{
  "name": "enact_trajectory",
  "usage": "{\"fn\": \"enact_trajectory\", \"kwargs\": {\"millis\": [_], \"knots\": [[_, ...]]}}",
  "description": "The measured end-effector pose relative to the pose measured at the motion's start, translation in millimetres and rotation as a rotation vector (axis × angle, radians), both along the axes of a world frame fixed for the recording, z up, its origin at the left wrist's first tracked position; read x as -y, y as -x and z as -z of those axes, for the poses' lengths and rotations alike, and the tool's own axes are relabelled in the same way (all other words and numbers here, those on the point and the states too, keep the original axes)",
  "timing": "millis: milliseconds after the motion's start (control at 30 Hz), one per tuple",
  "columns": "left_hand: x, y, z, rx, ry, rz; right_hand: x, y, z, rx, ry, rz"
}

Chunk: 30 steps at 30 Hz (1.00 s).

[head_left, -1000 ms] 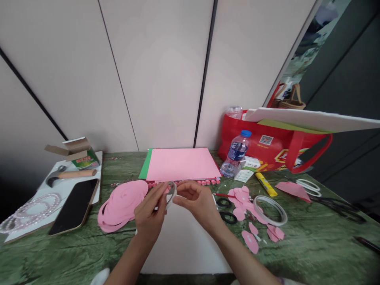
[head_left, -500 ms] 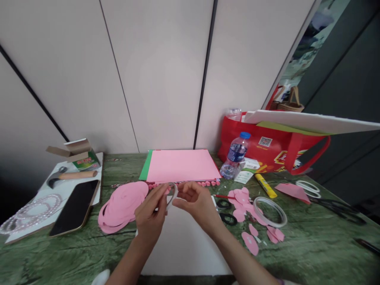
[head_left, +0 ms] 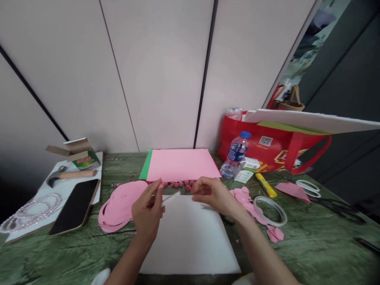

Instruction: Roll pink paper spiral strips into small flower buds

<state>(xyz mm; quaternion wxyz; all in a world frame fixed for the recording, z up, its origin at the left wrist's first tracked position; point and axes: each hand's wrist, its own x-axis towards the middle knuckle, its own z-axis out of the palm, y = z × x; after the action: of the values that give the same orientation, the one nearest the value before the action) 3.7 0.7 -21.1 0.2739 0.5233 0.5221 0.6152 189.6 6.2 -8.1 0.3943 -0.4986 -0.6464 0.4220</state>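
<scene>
My left hand (head_left: 147,215) is closed above the white board (head_left: 192,241), fingertips pinching a small pink paper piece (head_left: 161,185). A narrow white tape ring (head_left: 171,198) juts from the same fingers, turned nearly edge-on. My right hand (head_left: 212,194) hovers over the board's right side with its fingers curled together. Whether anything is between its fingertips is hidden. A thin grey shape shows beneath it, too unclear to name. Small rolled pink-red paper pieces (head_left: 181,184) lie in a row behind the board.
Left are pink paper strips (head_left: 124,206), a phone (head_left: 75,206), a hammer (head_left: 71,174), beads (head_left: 35,213) and a box (head_left: 86,158). Pink paper sheets (head_left: 182,164) lie behind. Right are a bottle (head_left: 236,154), glue stick (head_left: 265,185), tape roll (head_left: 283,217), scissors (head_left: 308,188) and red bag (head_left: 252,134).
My hands have drawn apart, the right one moving right over the black-handled scissors. The tape ring has turned from facing me to nearly edge-on, staying with my left hand.
</scene>
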Motion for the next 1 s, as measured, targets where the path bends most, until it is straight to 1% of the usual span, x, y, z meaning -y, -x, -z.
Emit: {"fn": "enact_trajectory", "kwargs": {"millis": [33,67,100,133,200,267,433,700,867,1000], "knots": [[-0.8,-0.5,-1.9,0.040,0.031,-0.009,-1.4,-14.4,-0.5,0.246,-0.021,0.048],[-1.5,-0.8,-3.7,0.072,0.056,-0.014,-2.4,-27.7,-0.5,0.516,0.006,0.089],[-2.0,-1.0,-5.3,0.095,0.077,-0.018,-2.9,-38.8,0.3,0.780,0.081,0.115],[-2.3,-1.1,-6.7,0.111,0.091,-0.019,-3.0,-47.2,1.9,1.000,0.211,0.099],[-2.5,-1.0,-8.5,0.130,0.104,-0.014,-2.8,-55.0,6.5,1.098,0.308,0.081],[-2.4,-0.8,-9.1,0.143,0.105,-0.007,-3.0,-53.3,11.4,1.131,0.354,0.063],[-4.6,1.4,-7.5,0.201,0.122,0.013,-7.0,-39.0,16.7,1.215,0.381,0.034],[-12.4,7.6,-6.2,0.375,0.137,0.040,-7.1,-36.9,11.2,1.254,0.348,0.013],[-13.9,9.1,-6.3,0.422,0.132,0.074,-6.4,-37.3,8.8,1.251,0.343,0.011],[-13.5,8.6,-7.2,0.407,0.132,0.059,-7.5,-36.2,11.6,1.254,0.343,0.011]]}}
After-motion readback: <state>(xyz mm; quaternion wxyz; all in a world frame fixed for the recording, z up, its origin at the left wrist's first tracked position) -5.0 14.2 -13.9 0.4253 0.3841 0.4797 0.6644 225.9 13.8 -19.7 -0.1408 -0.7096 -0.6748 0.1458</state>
